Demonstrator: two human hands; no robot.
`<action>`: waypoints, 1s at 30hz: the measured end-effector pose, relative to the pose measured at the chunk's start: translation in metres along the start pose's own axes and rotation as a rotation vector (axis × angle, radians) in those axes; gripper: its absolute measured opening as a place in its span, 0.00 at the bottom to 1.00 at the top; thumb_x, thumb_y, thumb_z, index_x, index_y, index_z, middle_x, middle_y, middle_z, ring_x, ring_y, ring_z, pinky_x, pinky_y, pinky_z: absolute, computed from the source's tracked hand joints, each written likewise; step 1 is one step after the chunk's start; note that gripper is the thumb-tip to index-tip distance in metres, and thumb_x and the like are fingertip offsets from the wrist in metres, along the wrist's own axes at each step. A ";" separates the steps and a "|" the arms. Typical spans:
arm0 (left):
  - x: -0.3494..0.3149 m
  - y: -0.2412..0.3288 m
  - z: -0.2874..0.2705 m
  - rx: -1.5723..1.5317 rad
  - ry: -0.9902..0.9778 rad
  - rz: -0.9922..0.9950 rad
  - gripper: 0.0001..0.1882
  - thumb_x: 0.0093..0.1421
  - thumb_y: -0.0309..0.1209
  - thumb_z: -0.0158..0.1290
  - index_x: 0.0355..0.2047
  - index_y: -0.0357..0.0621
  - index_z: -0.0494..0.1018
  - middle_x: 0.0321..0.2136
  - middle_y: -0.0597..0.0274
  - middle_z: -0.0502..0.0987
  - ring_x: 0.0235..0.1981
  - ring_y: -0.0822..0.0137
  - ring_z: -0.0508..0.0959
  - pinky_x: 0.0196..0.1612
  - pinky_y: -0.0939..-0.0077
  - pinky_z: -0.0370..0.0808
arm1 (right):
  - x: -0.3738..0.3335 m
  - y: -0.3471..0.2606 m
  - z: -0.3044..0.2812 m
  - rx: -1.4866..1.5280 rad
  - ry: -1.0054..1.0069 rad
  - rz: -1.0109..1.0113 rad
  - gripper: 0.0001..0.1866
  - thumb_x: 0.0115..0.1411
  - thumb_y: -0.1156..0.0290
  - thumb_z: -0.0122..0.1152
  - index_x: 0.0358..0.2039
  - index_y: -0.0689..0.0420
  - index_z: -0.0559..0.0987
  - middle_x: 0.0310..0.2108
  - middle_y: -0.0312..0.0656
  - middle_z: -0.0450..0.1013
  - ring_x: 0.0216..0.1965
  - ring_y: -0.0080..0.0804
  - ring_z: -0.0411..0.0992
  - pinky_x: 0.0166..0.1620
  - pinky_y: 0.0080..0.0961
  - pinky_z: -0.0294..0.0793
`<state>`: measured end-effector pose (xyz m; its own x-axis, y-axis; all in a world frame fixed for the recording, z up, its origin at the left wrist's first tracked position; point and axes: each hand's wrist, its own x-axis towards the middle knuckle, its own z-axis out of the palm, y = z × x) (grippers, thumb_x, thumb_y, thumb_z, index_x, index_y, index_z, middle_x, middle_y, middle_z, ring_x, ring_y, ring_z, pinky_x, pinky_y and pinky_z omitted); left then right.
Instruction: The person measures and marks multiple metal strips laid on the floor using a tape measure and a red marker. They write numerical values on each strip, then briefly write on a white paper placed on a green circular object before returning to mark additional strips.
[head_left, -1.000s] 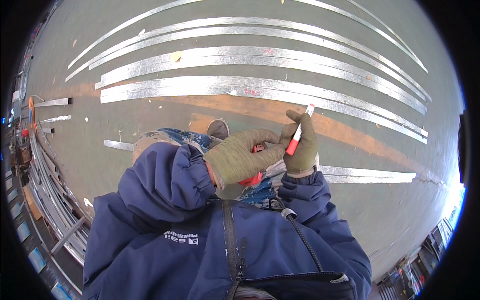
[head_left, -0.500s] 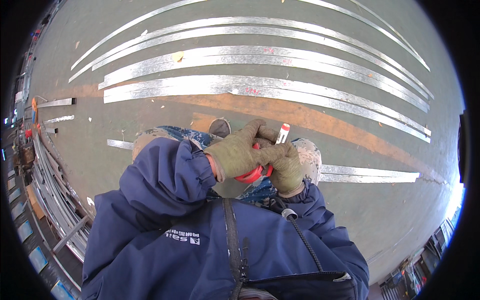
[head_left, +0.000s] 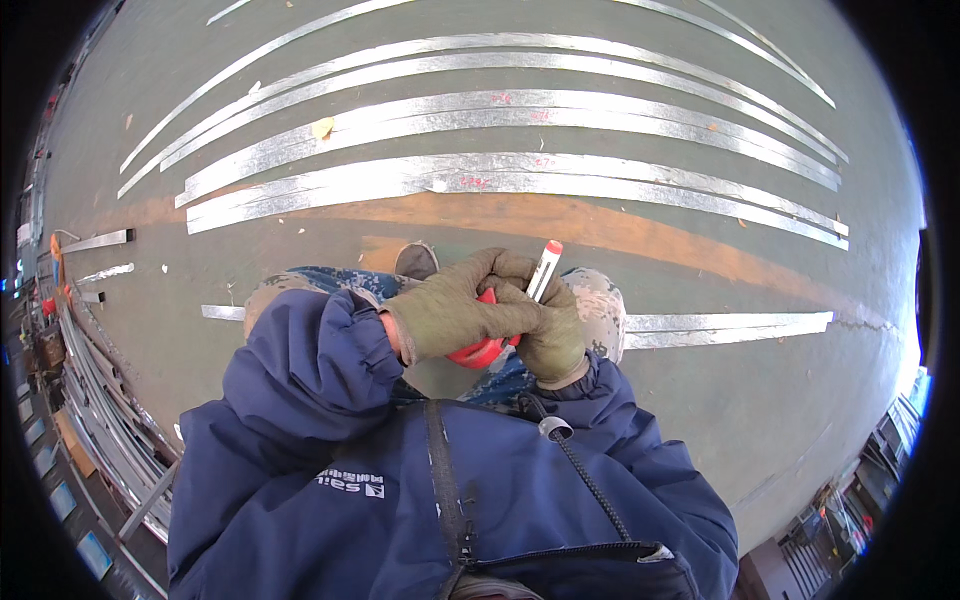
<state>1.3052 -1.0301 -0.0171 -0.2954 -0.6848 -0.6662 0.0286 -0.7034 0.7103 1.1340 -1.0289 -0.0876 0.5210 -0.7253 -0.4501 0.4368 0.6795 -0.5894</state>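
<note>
Both my hands are in worn olive-green gloves and meet in front of my body, between my knees. My left hand [head_left: 445,315] is closed round a red rounded object [head_left: 474,354], which looks like a tape measure case; the gloves hide much of it. Pressed against it from the other side is my right hand [head_left: 556,338], also closed. A white marker pen [head_left: 545,270] with a red end sticks up out of the right hand, tilted slightly right. The fingers overlap, so their exact grip on the red object is partly hidden.
Long shiny metal strips [head_left: 520,180] lie in rows on the grey-green floor [head_left: 760,430], some with red marks. More strips [head_left: 720,330] lie beside my right knee. A faded orange band [head_left: 480,208] crosses the floor. Metal lengths are heaped [head_left: 110,400] at the left.
The view has shifted a little, so the strips and my body appear slightly farther left. My hands stay together, holding the pen and the red object.
</note>
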 end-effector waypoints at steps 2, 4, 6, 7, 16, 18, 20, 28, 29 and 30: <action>0.001 0.000 0.000 -0.052 -0.017 -0.024 0.34 0.57 0.39 0.71 0.59 0.39 0.71 0.50 0.59 0.79 0.51 0.70 0.77 0.57 0.75 0.74 | -0.001 0.001 0.002 -0.006 0.008 -0.021 0.20 0.65 0.76 0.64 0.56 0.68 0.77 0.43 0.47 0.82 0.40 0.31 0.81 0.44 0.26 0.81; 0.004 -0.002 -0.002 -0.010 -0.035 -0.025 0.33 0.57 0.37 0.71 0.60 0.38 0.71 0.50 0.58 0.79 0.51 0.70 0.77 0.57 0.75 0.74 | -0.002 0.001 0.000 -0.017 0.055 0.009 0.19 0.65 0.77 0.64 0.56 0.68 0.77 0.42 0.47 0.82 0.40 0.31 0.81 0.44 0.26 0.82; 0.005 -0.009 -0.001 -0.030 -0.028 -0.011 0.33 0.58 0.38 0.70 0.60 0.38 0.71 0.50 0.58 0.80 0.51 0.70 0.77 0.58 0.75 0.74 | 0.000 -0.001 -0.002 -0.027 0.075 0.016 0.19 0.65 0.77 0.65 0.55 0.67 0.78 0.42 0.47 0.82 0.40 0.30 0.81 0.44 0.26 0.82; 0.006 -0.011 -0.002 -0.041 -0.024 -0.003 0.33 0.59 0.38 0.70 0.61 0.38 0.71 0.49 0.58 0.80 0.51 0.70 0.78 0.58 0.75 0.74 | 0.001 -0.002 -0.002 -0.029 0.075 0.015 0.18 0.65 0.78 0.65 0.55 0.67 0.78 0.42 0.47 0.82 0.40 0.30 0.81 0.44 0.25 0.82; 0.004 -0.009 -0.001 0.018 -0.048 0.006 0.31 0.63 0.37 0.65 0.64 0.44 0.71 0.47 0.61 0.79 0.48 0.71 0.78 0.56 0.76 0.74 | 0.001 -0.002 -0.009 -0.005 0.056 0.047 0.20 0.64 0.78 0.65 0.56 0.68 0.77 0.43 0.49 0.82 0.42 0.33 0.81 0.45 0.26 0.83; 0.005 -0.010 0.000 0.053 -0.044 0.031 0.31 0.63 0.37 0.65 0.64 0.44 0.71 0.47 0.61 0.79 0.48 0.72 0.78 0.55 0.76 0.74 | 0.001 -0.001 -0.011 0.000 0.044 0.042 0.21 0.63 0.78 0.65 0.56 0.69 0.77 0.44 0.50 0.82 0.43 0.35 0.82 0.47 0.29 0.83; 0.006 -0.012 -0.001 0.066 -0.048 0.042 0.31 0.63 0.37 0.65 0.64 0.44 0.71 0.47 0.62 0.79 0.48 0.72 0.78 0.55 0.76 0.74 | -0.001 -0.001 -0.012 0.002 0.057 0.022 0.21 0.63 0.78 0.65 0.56 0.69 0.76 0.45 0.51 0.82 0.43 0.36 0.82 0.48 0.30 0.83; 0.008 -0.015 -0.001 0.019 -0.089 0.033 0.30 0.63 0.37 0.64 0.63 0.43 0.71 0.45 0.63 0.80 0.46 0.73 0.78 0.55 0.76 0.74 | -0.002 -0.005 -0.008 -0.021 0.082 0.028 0.19 0.64 0.79 0.64 0.55 0.67 0.77 0.42 0.49 0.82 0.42 0.33 0.82 0.46 0.27 0.83; 0.007 -0.012 -0.001 0.036 -0.089 0.035 0.30 0.63 0.38 0.64 0.63 0.43 0.71 0.45 0.63 0.80 0.46 0.73 0.78 0.54 0.76 0.74 | -0.002 -0.007 -0.009 -0.029 0.077 0.032 0.19 0.64 0.78 0.64 0.56 0.68 0.77 0.42 0.50 0.82 0.43 0.35 0.82 0.47 0.28 0.83; 0.005 -0.009 -0.001 0.052 -0.089 0.037 0.30 0.63 0.38 0.64 0.63 0.43 0.71 0.45 0.63 0.80 0.45 0.73 0.78 0.54 0.75 0.74 | -0.002 -0.006 -0.010 -0.044 0.086 0.022 0.19 0.64 0.78 0.64 0.56 0.67 0.77 0.42 0.49 0.82 0.43 0.35 0.82 0.47 0.28 0.83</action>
<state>1.3042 -1.0277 -0.0271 -0.3784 -0.6890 -0.6182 -0.0077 -0.6654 0.7464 1.1229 -1.0329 -0.0903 0.4642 -0.7184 -0.5181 0.3923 0.6912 -0.6069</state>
